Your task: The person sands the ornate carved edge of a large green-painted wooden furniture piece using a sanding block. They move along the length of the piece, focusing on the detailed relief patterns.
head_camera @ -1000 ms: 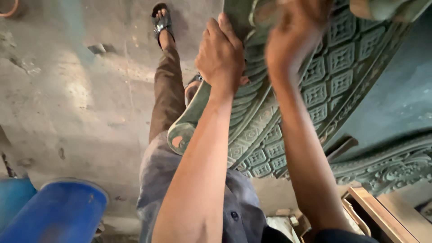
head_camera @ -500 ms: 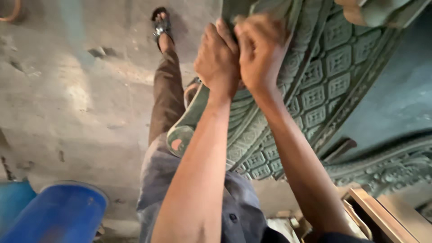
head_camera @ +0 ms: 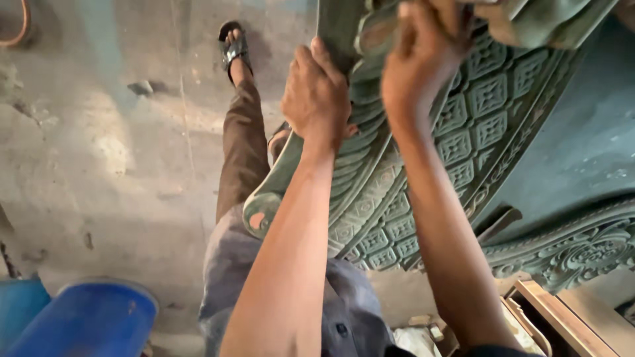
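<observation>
Green carved panel (head_camera: 476,125), filling the frame from 12 to 4 o'clock, leaning over the concrete floor (head_camera: 99,165).

Left hand (head_camera: 317,99) clamped around the panel's ribbed left edge, fingers curled shut on it; right hand (head_camera: 417,59) at 1 o'clock pressing a greenish cloth (head_camera: 536,23) onto the lattice relief, grip itself partly hidden. At 11 o'clock, sandalled foot (head_camera: 233,45); at 7 o'clock, blue drum (head_camera: 79,324); at 4 o'clock, wooden frame (head_camera: 562,317).
</observation>
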